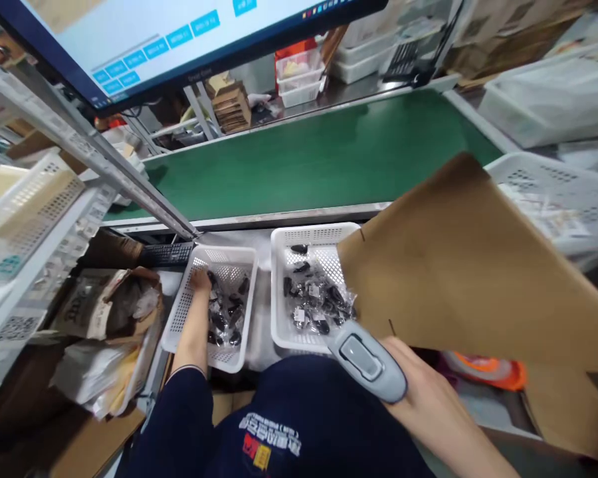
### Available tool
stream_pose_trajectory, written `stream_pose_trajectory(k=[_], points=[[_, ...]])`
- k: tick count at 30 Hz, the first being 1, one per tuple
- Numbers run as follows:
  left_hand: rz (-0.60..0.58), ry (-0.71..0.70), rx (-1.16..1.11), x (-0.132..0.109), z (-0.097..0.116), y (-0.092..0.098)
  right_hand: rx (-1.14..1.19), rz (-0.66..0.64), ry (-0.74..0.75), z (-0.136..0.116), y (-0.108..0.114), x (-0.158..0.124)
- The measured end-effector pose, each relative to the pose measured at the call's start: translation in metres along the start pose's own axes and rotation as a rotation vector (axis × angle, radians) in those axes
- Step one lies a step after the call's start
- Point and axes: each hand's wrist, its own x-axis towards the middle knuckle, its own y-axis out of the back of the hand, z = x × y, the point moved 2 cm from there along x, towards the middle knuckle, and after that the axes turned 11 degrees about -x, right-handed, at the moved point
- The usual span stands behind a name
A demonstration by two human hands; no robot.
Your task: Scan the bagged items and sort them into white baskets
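Many packets [220,321] in left bin [232,259], more in second bin [278,285] just right of it; handling seemingly begun, unfinished; left hand [200,281] inside left bin, grip indiscernible; right hand [421,380] around scanner [366,362].

Crinkled, glossy clear plastic wrapping [323,299] covers dark, smooth-looking items in a left basket [234,260] and a right basket [277,285], both of perforated white plastic. A handheld device [371,365] in smooth grey plastic contrasts with a dull, matt brown cardboard flap [458,265]. Beyond, a smooth green belt [299,166] meets a metal rail [284,216]; a navy shirt [329,405] is matt cloth with glossier white lettering [276,431].
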Motion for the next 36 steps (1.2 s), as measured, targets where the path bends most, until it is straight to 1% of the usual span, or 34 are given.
stream_pose_trajectory(k=[3, 5, 7, 8, 10, 13, 16, 17, 19, 22, 24, 27, 29, 31, 32, 33, 34, 35, 36], points=[[0.039, 0.01, -0.101, -0.003, -0.007, 0.008, -0.012, -0.006, 0.024, -0.003, -0.004, 0.006], [0.073, 0.02, -0.226, -0.007, -0.004, 0.015, -0.015, -0.002, 0.031, -0.008, -0.003, 0.009], [0.056, 0.045, -0.402, -0.017, 0.004, 0.018, -0.017, 0.016, 0.038, -0.014, 0.001, 0.013], [0.014, 0.06, -0.502, -0.025, 0.008, 0.016, -0.012, 0.019, 0.04, -0.019, 0.004, 0.016], [-0.126, 0.086, -0.701, -0.048, 0.019, 0.006, 0.003, 0.008, 0.055, -0.031, 0.011, 0.024], [-0.398, 0.098, -0.94, -0.098, 0.04, -0.019, 0.025, -0.054, 0.114, -0.053, 0.018, 0.039], [-0.631, 0.124, -1.081, -0.147, 0.061, -0.042, -0.004, -0.095, 0.136, -0.07, 0.023, 0.05], [-0.685, 0.134, -1.109, -0.16, 0.068, -0.047, -0.028, -0.112, 0.126, -0.074, 0.024, 0.052], [-0.758, 0.153, -1.149, -0.179, 0.08, -0.054, -0.09, -0.163, 0.091, -0.078, 0.025, 0.056], [-0.813, 0.145, -1.2, -0.192, 0.092, -0.058, -0.143, -0.214, 0.057, -0.079, 0.026, 0.056], [-0.822, 0.1, -1.195, -0.196, 0.097, -0.059, -0.146, -0.194, 0.064, -0.077, 0.026, 0.055], [-0.817, 0.006, -1.127, -0.203, 0.098, -0.063, -0.128, -0.156, 0.08, -0.073, 0.024, 0.051], [-0.826, -0.065, -1.038, -0.208, 0.095, -0.066, -0.091, -0.156, 0.088, -0.068, 0.023, 0.046], [-0.81, -0.199, -0.882, -0.207, 0.09, -0.067, -0.047, -0.155, 0.085, -0.06, 0.022, 0.039], [-0.757, -0.294, -0.782, -0.201, 0.086, -0.066, -0.03, -0.15, 0.079, -0.055, 0.021, 0.035], [-0.66, -0.392, -0.669, -0.191, 0.081, -0.063, -0.019, -0.135, 0.067, -0.049, 0.02, 0.031], [-0.526, -0.469, -0.546, -0.176, 0.075, -0.057, -0.012, -0.113, 0.054, -0.042, 0.019, 0.026], [-0.38, -0.498, -0.408, -0.157, 0.067, -0.05, -0.006, -0.087, 0.044, -0.035, 0.017, 0.022], [-0.253, -0.474, -0.267, -0.136, 0.058, -0.041, 0.001, -0.063, 0.039, -0.029, 0.016, 0.019]])
